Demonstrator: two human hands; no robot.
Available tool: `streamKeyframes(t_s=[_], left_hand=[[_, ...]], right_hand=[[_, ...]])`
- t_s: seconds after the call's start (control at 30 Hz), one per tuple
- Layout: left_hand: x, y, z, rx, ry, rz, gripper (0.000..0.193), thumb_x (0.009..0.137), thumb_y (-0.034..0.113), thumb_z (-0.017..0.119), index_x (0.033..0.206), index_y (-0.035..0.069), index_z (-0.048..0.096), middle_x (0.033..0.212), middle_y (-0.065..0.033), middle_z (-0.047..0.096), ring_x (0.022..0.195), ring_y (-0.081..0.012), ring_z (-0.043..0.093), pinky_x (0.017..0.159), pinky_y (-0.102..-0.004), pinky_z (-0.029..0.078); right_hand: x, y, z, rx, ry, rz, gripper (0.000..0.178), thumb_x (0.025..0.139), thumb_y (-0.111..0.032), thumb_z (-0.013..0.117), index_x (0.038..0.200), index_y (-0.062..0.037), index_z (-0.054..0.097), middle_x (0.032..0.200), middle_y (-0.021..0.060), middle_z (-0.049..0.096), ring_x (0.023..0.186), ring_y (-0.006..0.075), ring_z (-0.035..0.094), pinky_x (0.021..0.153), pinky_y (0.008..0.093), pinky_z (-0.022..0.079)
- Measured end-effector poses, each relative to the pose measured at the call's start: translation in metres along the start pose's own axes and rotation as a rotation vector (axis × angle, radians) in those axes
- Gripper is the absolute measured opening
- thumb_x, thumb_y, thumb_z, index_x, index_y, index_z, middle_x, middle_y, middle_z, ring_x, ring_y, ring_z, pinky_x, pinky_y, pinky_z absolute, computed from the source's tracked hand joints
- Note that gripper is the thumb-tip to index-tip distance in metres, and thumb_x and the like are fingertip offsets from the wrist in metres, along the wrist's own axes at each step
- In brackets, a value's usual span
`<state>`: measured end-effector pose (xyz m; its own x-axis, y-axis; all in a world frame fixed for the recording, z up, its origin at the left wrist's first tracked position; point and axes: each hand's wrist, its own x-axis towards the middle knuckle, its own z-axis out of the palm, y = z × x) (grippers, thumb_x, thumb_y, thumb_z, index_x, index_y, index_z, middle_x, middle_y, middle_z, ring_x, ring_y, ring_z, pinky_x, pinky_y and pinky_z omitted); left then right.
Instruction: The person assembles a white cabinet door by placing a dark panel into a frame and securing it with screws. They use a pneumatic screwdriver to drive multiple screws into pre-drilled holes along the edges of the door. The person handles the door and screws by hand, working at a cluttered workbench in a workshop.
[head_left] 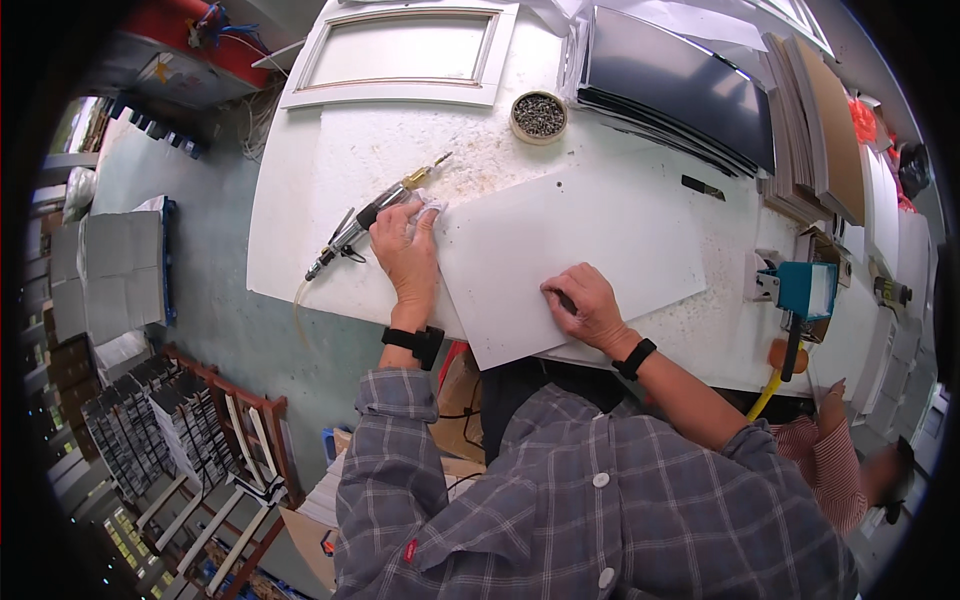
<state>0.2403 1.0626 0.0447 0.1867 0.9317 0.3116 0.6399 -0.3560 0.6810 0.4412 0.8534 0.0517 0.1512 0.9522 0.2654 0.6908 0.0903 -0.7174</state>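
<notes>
White panel (610,230) lies mid-frame on the bench (300,220), probably flat for support. Near its left corner the left hand (406,258) pinches a white wad (431,203); the right hand (592,312) curls around an unclear dark piece (567,301). An air tool (372,214) lies left, seemingly within easy reach.

Floor (215,235): grey-green, to your left
Tabletop (285,220): white, dusty, before you
Rack (275,428): red-brown, left of you
Wall (868,42): grey, far right
</notes>
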Motion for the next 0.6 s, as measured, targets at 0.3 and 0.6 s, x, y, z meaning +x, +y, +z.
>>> streamKeyframes(t_s=[0.3,0.6], left_hand=[[-0.082,0.005,-0.03,0.058,-0.227,0.14,0.023,0.083,0.019,0.083,0.104,0.014,0.074,0.107,-0.0025,0.069,0.101,-0.0264,0.058,0.089,-0.0405,0.043],[-0.131,0.032,-0.12,0.057,-0.955,0.284,0.016,0.084,0.026,0.081,0.095,0.016,0.074,0.097,-0.0036,0.066,0.101,-0.0277,0.061,0.084,-0.0433,0.042]], right_hand=[[-0.001,0.003,0.0,-0.008,-0.008,-0.004,0.02,0.081,0.0,0.073,0.097,-0.0099,0.067,0.082,0.0072,0.06,0.078,0.0285,0.057,0.07,0.0398,0.048],[0.003,0.001,0.001,0.003,0.005,-0.014,0.016,0.082,-0.001,0.071,0.096,-0.0096,0.068,0.082,0.0077,0.06,0.077,0.029,0.057,0.07,0.0401,0.047]])
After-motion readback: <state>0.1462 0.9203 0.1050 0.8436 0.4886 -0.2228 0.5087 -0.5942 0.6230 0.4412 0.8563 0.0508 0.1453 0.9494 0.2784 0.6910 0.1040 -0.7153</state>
